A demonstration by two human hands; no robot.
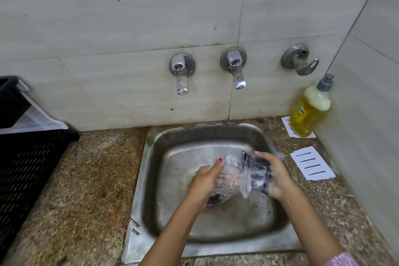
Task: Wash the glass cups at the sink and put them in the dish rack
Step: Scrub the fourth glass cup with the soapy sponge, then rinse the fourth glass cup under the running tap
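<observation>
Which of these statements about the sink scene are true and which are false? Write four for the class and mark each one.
1. The left hand holds a glass cup over the sink. True.
2. The right hand holds a yellow cloth. False: its fingers grip a dark, soapy sponge against the cup.
3. The soap bottle stands upright on the counter to the right of the sink. True.
4. The black dish rack sits to the right of the sink. False: it is on the counter to the left.
</observation>
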